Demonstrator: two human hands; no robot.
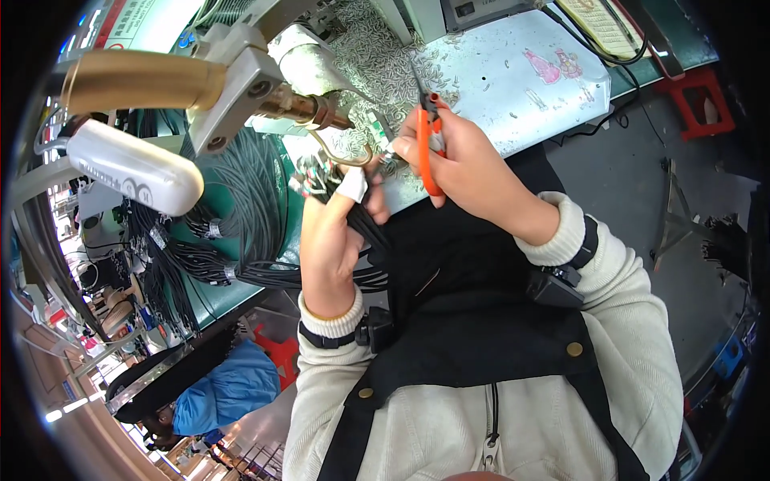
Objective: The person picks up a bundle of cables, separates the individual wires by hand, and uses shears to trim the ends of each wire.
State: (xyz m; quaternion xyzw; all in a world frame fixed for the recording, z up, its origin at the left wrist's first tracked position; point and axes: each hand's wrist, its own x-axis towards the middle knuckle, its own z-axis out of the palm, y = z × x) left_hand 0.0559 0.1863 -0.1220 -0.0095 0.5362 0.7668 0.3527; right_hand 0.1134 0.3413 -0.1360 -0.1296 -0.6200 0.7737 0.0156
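Observation:
My left hand [335, 240] is closed around a bundle of black cables [370, 227], near its ends. Thin coloured wire ends [314, 178] fan out beside the thumb, which has a white wrap on it. In my right hand [475, 164] is a pair of orange-handled pliers [426, 156], dark jaws pointing away from me. The right thumb and index finger come close to the left fingertips; what lies between them is too small to make out. Just above the left hand curves a thin brass-coloured tube [350, 160].
Small metal pieces [370, 48] are heaped across the bench's far side. A metal block with a brass fitting [309, 111] overhangs the left, near a white cylinder [135, 167]. Coiled black cables [245, 188] lie left. A red stool [699, 103] stands right; a person in blue [228, 390] is lower left.

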